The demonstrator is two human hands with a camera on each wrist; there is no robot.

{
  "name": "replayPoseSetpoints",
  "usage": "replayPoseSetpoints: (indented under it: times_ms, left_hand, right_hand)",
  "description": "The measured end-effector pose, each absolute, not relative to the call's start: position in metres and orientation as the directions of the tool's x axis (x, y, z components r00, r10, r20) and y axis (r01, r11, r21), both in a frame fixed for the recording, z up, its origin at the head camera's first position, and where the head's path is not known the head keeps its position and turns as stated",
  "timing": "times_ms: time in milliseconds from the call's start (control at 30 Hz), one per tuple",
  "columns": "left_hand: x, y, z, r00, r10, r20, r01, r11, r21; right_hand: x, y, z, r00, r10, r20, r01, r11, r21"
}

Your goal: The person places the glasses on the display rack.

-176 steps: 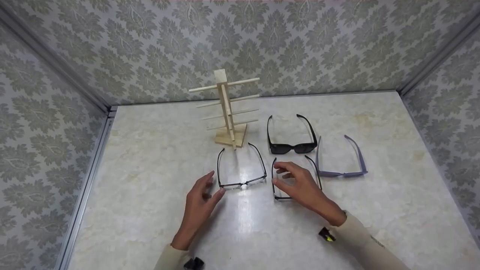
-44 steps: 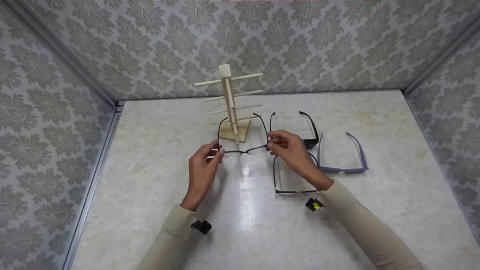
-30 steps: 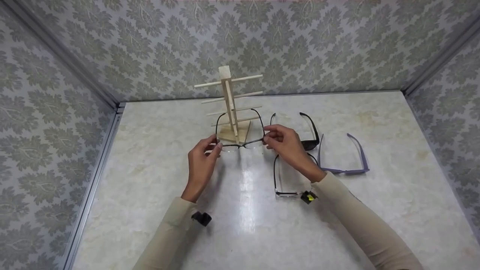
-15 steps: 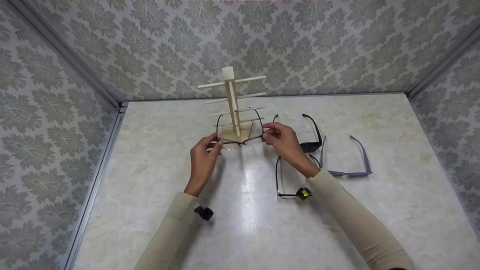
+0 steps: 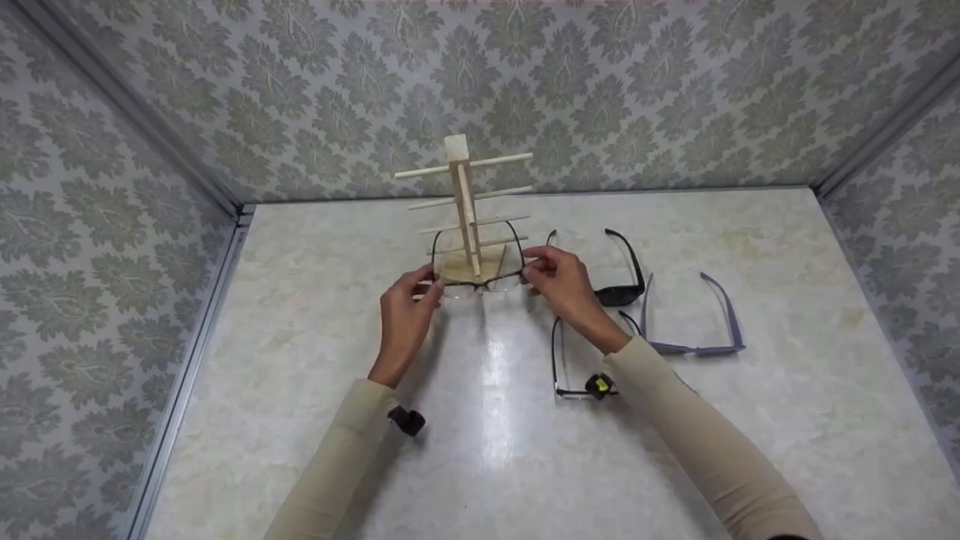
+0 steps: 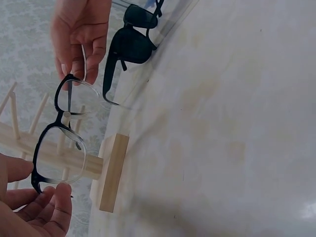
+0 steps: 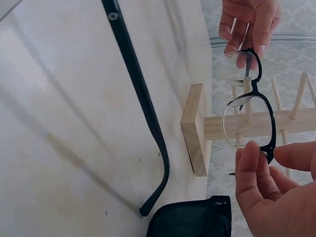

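Black-rimmed eyeglasses with clear lenses (image 5: 480,284) are held level, temples pointing away, at the wooden eyeglass stand (image 5: 459,187). My left hand (image 5: 406,311) pinches their left hinge corner between thumb and fingers. The right hand (image 5: 568,289) pinches the opposite corner. Temples pass on either side of the stand's post. In the left wrist view the nose bridge (image 6: 61,117) overlaps the tip of the lowest front peg (image 6: 67,114). The right wrist view shows the bridge (image 7: 255,89) at that same peg, with the stand's base (image 7: 193,131) beside it.
Right of the stand lie black sunglasses (image 5: 621,295), partly behind my right hand. A second black-rimmed pair (image 5: 555,356) lies under my right forearm, and purple glasses (image 5: 731,322) lie farther right. Patterned walls (image 5: 480,82) enclose the table (image 5: 300,420).
The eyeglasses, earlier lying on the table, were gripped by both hands, lifted and carried forward to the stand's lowest peg. Over the last half second they shift only slightly.
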State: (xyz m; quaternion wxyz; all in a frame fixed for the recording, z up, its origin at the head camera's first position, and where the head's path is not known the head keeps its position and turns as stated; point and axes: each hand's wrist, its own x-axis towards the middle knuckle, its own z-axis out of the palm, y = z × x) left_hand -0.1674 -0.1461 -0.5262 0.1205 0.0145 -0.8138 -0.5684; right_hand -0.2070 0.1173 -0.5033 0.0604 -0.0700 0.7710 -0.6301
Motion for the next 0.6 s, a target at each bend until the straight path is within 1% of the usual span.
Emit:
replayPoseSetpoints:
  times_ms: [433,600]
  left_hand:
    - [-0.1669,-0.1457,-0.5286,-0.974,-0.160,0.162,0.095,0.361,0.928]
    - [-0.1667,-0.1457,-0.5303,-0.974,-0.156,0.161,0.096,0.360,0.928]
  right_hand:
    - [-0.2061,0.1158,-0.5084,-0.983,-0.185,-0.008,-0.027,0.187,-0.982]
    - [-0.2072,0.1158,-0.5111,-0.981,-0.193,0.016,-0.054,0.191,-0.980]
